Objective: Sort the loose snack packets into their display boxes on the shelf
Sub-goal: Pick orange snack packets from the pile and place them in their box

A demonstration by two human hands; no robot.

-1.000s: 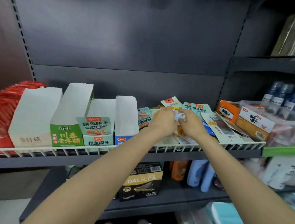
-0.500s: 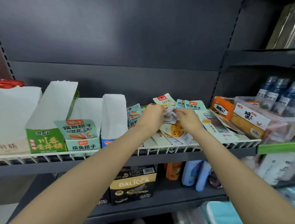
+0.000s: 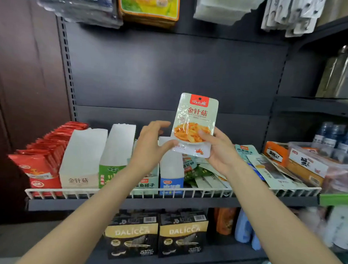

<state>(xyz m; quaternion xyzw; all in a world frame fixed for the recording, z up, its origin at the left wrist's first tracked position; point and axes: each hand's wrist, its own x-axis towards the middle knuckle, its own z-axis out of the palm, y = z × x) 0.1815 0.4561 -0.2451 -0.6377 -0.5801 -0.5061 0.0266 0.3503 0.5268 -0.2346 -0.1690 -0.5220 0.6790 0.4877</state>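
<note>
A: Where was the enoki mushroom packet [image 3: 195, 124]?

B: Upright above the middle of the wire-fronted shelf [image 3: 206, 191], label towards the camera; the right hand [image 3: 221, 152] gripped its lower right corner, thumb curled across the printed bowl, the other fingers hidden behind the foil.

A: And the left hand [image 3: 151, 145]?

B: Half open, fingers loosely curved; its thumb touched the packet's lower left edge, while the fingertips [image 3: 161, 123] stood just beside the left side; whether they touched it, I could not tell.

A: So the packet sat between the two hands?

B: Yes; its top rose well above both, and its bottom edge hung over the blue-and-white display box [image 3: 171, 171].

A: Where was the matching box?

B: The white enoki display box [image 3: 82, 161] stood towards the shelf's left end, well apart from the packet, between the red packets [image 3: 42, 162] at the left edge and the green-fronted display box [image 3: 114, 159]; a pale teal display box [image 3: 147, 183] was partly hidden behind the left wrist.

A: And the loose ones?

B: A heap of loose snack packets [image 3: 267, 170] lay on the right half of the shelf, below and right of the right hand; beyond it, at the right end, stood an orange box [image 3: 276, 152] and a clear tub [image 3: 327, 168]; two black Dalicca boxes [image 3: 156, 233] stood on the shelf below.
</note>
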